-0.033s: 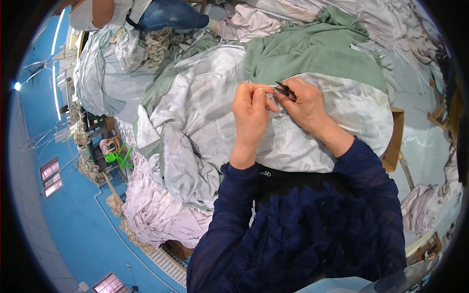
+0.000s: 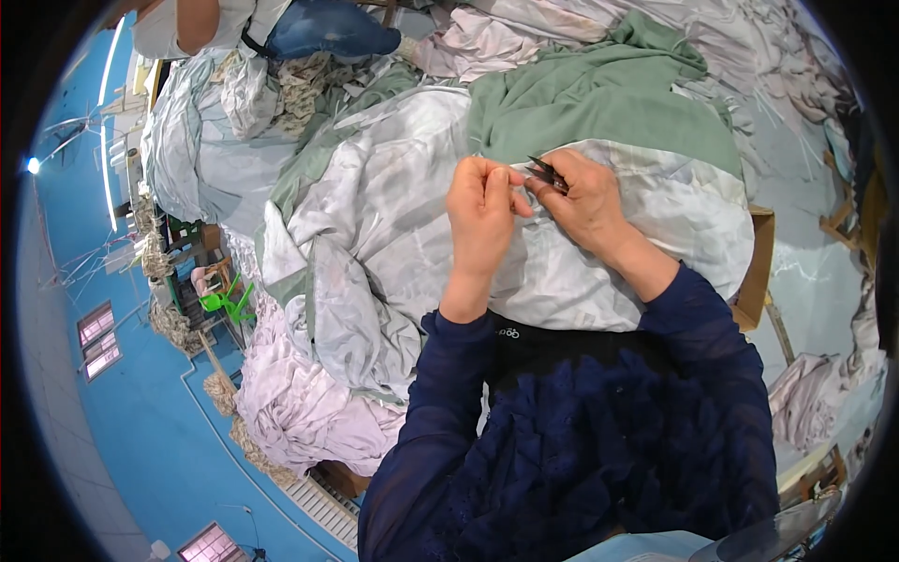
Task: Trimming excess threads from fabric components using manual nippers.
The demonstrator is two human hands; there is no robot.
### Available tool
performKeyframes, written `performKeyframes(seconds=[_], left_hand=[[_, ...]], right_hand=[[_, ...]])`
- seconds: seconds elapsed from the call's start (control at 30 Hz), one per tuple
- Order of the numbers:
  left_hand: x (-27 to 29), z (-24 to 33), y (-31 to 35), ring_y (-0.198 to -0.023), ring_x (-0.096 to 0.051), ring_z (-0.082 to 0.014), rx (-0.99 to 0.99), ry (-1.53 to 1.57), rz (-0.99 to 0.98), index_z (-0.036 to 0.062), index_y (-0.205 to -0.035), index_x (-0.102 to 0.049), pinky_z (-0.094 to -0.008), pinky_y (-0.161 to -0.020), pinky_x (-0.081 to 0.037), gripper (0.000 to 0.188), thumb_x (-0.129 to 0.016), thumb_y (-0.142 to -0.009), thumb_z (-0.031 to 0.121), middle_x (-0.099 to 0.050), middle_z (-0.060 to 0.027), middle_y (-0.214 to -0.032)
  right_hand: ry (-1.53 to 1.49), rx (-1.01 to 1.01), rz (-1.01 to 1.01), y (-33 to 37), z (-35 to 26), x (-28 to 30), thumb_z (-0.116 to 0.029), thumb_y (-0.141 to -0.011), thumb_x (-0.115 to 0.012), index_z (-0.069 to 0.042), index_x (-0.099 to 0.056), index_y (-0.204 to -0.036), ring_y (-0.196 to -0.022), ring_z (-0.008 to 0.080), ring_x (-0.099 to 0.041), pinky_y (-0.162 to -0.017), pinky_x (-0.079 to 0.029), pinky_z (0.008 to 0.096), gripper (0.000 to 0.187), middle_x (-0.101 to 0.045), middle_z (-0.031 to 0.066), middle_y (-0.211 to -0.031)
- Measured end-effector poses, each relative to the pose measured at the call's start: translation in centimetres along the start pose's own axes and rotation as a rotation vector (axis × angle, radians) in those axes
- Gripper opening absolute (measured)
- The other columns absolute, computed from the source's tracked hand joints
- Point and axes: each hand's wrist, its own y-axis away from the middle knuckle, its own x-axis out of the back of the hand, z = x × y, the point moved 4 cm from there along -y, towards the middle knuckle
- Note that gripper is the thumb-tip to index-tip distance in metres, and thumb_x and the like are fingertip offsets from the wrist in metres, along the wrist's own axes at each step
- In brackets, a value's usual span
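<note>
Small dark thread snips (image 2: 547,176) sit in my right hand (image 2: 588,194), their points toward my left hand (image 2: 482,208). My left fingers are pinched together just left of the blades; whatever they hold is too small to make out. Both hands are above a white and green cloth (image 2: 393,197) that spreads over my lap and the work surface. Its green part (image 2: 599,98) lies beyond my hands, and the whitish part is rumpled beneath them.
Pale pink cloth (image 2: 309,398) is heaped at my left, with more piled at the far side. A cardboard box (image 2: 755,267) stands by my right elbow. At the top left another person in blue trousers (image 2: 323,30) is close by. A bright green object (image 2: 225,302) is farther left.
My left fingertips have drawn slightly left, widening the gap to the snips. My right hand stays almost still, and the cloth looks the same.
</note>
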Motion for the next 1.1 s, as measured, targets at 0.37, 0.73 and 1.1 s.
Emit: performKeyframes(seconds=[0.37,0.73,1.1], left_hand=[[2.4,0.7,1.0,-0.071,-0.060,-0.0461,-0.291,-0.852,-0.189,-0.0004,-0.093,-0.050,-0.0510,-0.063,-0.046,0.005,-0.054,-0.093,0.002,-0.060,-0.0233,-0.077],[10.0,-1.2,4.1,-0.066,-0.065,-0.0229,0.139,-0.560,0.018,-0.0023,-0.096,-0.053,-0.0345,-0.058,-0.050,0.009,-0.059,-0.093,0.003,-0.064,-0.0142,-0.082],[1.3,0.0,1.5,-0.063,-0.057,-0.0210,-0.338,-0.600,0.035,-0.0003,-0.098,-0.066,-0.0328,-0.058,-0.047,0.024,-0.076,-0.076,0.000,-0.058,-0.0101,-0.075]], right_hand=[[0.116,0.135,-0.015,0.3,-0.1,-0.2,-0.009,-0.079,-0.075,-0.003,-0.063,-0.089,-0.069,0.0331,-0.063,-0.060,-0.048,0.0401,0.017,-0.063,0.0120,-0.080],[0.094,0.146,-0.001,0.4,0.0,0.0,-0.009,-0.080,-0.075,-0.003,-0.062,-0.090,-0.065,0.0300,-0.061,-0.058,-0.047,0.0383,0.018,-0.062,0.0115,-0.079],[0.013,0.052,0.054,0.8,-0.1,0.3,-0.010,-0.083,-0.076,-0.004,-0.064,-0.089,-0.060,0.0244,-0.058,-0.056,-0.045,0.0350,0.015,-0.061,0.0091,-0.075]])
